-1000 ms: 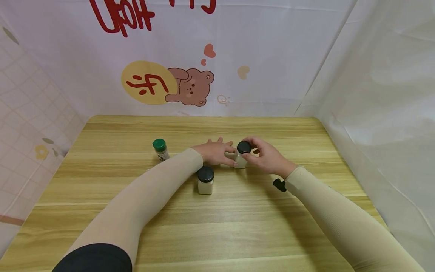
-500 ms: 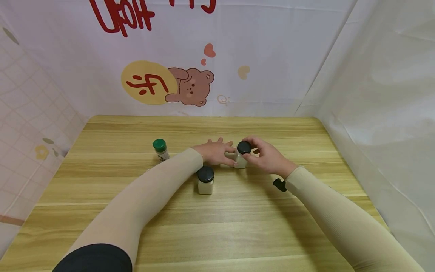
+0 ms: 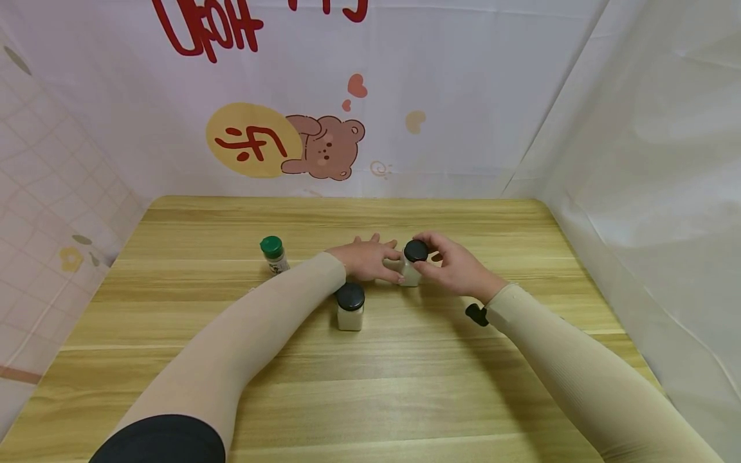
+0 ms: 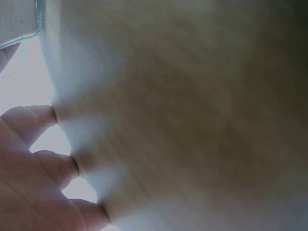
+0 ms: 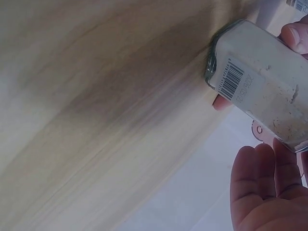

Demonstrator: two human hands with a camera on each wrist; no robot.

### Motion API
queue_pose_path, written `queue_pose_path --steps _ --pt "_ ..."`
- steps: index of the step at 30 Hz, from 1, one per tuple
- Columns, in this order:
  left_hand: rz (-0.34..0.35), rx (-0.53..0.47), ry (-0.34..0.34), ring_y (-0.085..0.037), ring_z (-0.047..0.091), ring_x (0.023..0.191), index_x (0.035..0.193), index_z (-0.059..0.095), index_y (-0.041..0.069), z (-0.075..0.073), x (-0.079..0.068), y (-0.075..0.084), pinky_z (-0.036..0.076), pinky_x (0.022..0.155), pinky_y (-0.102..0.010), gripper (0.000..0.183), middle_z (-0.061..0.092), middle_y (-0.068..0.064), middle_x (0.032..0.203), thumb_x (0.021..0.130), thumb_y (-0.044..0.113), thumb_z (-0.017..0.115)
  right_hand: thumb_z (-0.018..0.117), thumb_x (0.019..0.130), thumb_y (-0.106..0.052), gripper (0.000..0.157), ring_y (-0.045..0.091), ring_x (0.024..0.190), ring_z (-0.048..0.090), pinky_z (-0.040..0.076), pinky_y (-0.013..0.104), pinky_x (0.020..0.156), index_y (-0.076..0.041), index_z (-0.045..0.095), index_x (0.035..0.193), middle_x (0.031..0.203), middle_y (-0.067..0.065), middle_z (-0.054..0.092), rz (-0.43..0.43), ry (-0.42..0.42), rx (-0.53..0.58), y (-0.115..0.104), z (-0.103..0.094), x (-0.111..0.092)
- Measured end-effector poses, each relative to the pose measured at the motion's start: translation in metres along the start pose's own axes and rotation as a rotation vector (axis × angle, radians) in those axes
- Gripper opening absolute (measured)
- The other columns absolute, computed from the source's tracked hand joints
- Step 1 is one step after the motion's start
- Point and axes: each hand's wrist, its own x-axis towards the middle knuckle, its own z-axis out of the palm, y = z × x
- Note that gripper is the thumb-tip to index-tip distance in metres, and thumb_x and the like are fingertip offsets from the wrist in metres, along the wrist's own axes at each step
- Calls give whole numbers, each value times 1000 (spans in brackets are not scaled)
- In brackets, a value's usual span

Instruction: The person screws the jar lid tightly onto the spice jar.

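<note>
In the head view, a square glass seasoning jar (image 3: 410, 276) with a black lid (image 3: 416, 251) stands upright between the hands. My left hand (image 3: 367, 259) holds its lower side between thumb and index finger, the other fingers spread out. The thumb and curled fingers of my right hand (image 3: 457, 270) pinch the lid. Pale powder fills the jar (image 5: 262, 82) in the right wrist view, where a barcode label shows and a fingertip (image 5: 221, 102) lies behind it. Only a glass corner of the jar (image 4: 19, 21) appears in the left wrist view, near my left fingers (image 4: 41, 163).
A second black-lidded jar (image 3: 350, 308) stands just in front of my left wrist. Beyond my left forearm is a green-capped shaker (image 3: 274, 255), its base partly hidden by the sleeve. The wooden table (image 3: 405, 392) ends at a printed cloth backdrop (image 3: 451, 96).
</note>
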Motion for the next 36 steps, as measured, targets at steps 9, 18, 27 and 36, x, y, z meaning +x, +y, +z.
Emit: queue_pose_path --steps 9,18,27,36 --pt "6 3 3 -44 -4 163 162 41 40 0 1 0 -2 126 -73 77 14 -2 178 94 72 62 70 102 -18 41 32 120 61 49 56 106 -4 56 138 132 14 66 20 16 -6 2 2 0" --pt "5 5 5 -43 -4 164 162 42 39 1 1 0 -2 127 -73 78 14 -2 178 94 73 62 69 103 -16 47 33 120 62 50 56 107 -2 53 145 136 15 65 2 5 -11 2 1 0" --pt "4 4 3 -44 -4 163 162 41 38 0 0 0 -2 126 -74 78 14 -3 178 94 72 62 70 103 -19 44 32 120 61 49 55 107 -4 54 141 133 14 65 30 5 -3 3 1 1" --pt "4 7 1 -44 -3 163 162 42 37 -1 -2 2 -2 126 -73 80 14 -3 178 94 73 61 69 103 -16 48 33 119 62 50 53 105 -4 53 146 135 14 66 4 0 -12 3 0 2"
